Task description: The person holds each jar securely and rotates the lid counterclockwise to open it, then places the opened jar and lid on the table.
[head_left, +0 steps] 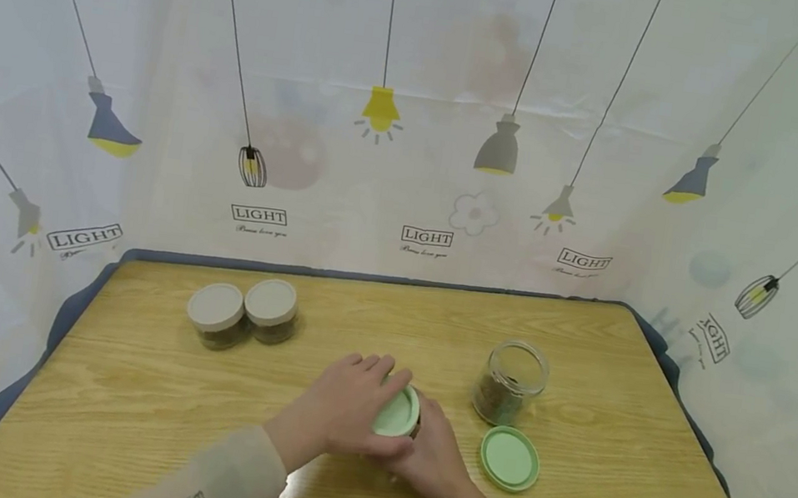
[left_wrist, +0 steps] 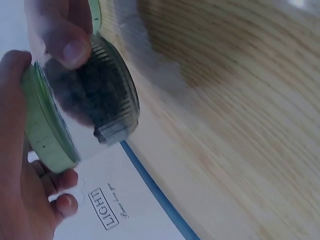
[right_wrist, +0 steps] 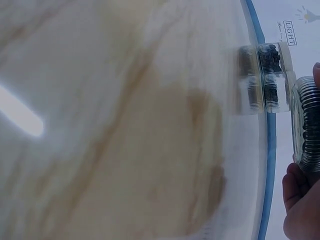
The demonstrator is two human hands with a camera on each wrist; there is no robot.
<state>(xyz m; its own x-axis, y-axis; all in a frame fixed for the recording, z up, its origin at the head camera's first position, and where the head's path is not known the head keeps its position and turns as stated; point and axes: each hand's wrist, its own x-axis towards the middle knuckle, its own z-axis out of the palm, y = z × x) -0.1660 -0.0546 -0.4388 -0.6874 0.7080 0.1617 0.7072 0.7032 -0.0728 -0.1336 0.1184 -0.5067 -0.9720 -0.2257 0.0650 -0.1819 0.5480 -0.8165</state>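
Observation:
Over the middle of the table, both hands are on a clear ribbed jar (left_wrist: 107,95) with dark contents and a light green lid (head_left: 398,414). My left hand (head_left: 348,406) grips the lid from above, fingers and thumb round its rim. From the right, my right hand (head_left: 436,456) holds the jar's glass body. In the left wrist view the jar is tilted on its side, with the green lid (left_wrist: 47,125) on its mouth. The right wrist view shows part of the jar (right_wrist: 307,125) at its edge, with the right hand (right_wrist: 305,205) against it.
To the right stands a lidless glass jar (head_left: 505,385) with dark contents; a second green lid (head_left: 509,459) lies in front of it. At the back left, two jars with whitish lids (head_left: 216,313) (head_left: 272,308) stand side by side. A printed cloth (head_left: 340,233) surrounds the wooden table (head_left: 123,389).

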